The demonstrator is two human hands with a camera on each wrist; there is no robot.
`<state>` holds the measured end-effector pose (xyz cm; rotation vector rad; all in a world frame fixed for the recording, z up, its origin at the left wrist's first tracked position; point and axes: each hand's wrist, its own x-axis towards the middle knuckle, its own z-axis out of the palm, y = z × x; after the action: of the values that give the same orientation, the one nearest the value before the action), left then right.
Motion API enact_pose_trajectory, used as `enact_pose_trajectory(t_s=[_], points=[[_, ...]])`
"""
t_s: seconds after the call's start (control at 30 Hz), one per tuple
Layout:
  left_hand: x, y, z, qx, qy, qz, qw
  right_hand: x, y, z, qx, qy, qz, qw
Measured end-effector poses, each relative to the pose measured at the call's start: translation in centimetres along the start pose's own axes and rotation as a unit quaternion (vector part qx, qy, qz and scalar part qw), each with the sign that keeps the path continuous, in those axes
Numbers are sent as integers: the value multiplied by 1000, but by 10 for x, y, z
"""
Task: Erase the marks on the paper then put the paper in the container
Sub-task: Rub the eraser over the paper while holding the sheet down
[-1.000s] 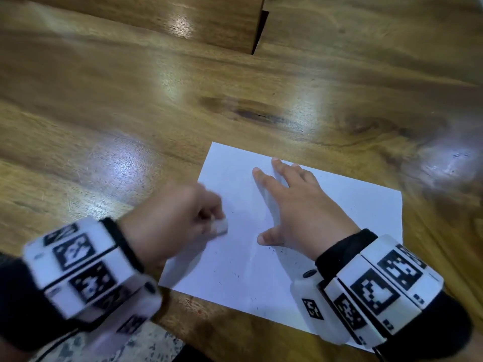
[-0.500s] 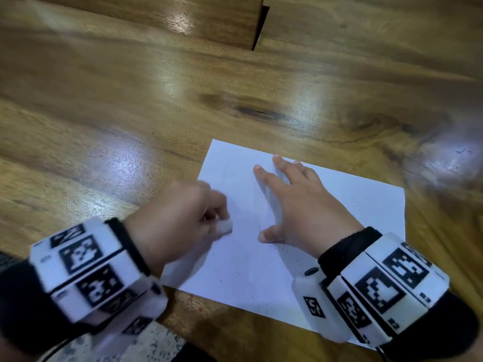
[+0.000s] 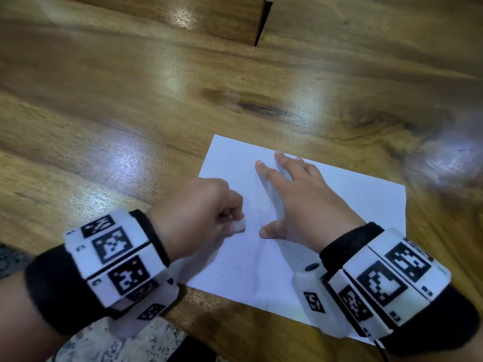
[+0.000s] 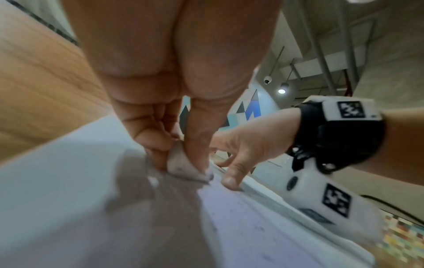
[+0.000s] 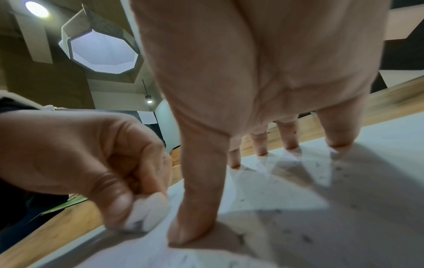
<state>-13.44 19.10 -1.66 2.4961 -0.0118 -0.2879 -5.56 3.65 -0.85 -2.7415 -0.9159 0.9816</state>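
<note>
Paper, a white rectangular sheet (image 3: 326,205), lies flat on the glossy brown wooden desk (image 3: 130,100) in the lower centre-right of the head view, its near corner running under the right wristband. The right hand (image 3: 300,202) rests on the sheet with fingers spread and straight, fingertips (image 5: 339,143) and thumb pressing down (the right wrist view shows each tip touching the sheet). Just left of it, the left hand (image 3: 198,212) is curled into a closed grip, pinching a small white eraser (image 3: 239,227) between thumb and fingers; the eraser's lower end, smudged grey, touches the sheet close beside the right thumb in the left wrist view (image 4: 185,166). Small dark crumbs (image 3: 261,270) are scattered over the near half of the sheet. Both wrists wear black bands carrying white blocks with black-and-white square markers (image 3: 115,254).
</note>
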Motion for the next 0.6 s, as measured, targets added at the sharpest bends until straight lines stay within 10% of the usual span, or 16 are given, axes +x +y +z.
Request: enact_pose_trajectory(t_s=[0.17,0.4,0.6], points=[[-31,-9,1,-27,-141,2,990,1,0,0,-7,-7,1,1000],[-6,-12,-5,27,8,16,999,3,-4,-2,-19,-2,6,1000],[-38,-20,-7,-24,-148,0,989,4,-4,-6,-94,20,3,995]])
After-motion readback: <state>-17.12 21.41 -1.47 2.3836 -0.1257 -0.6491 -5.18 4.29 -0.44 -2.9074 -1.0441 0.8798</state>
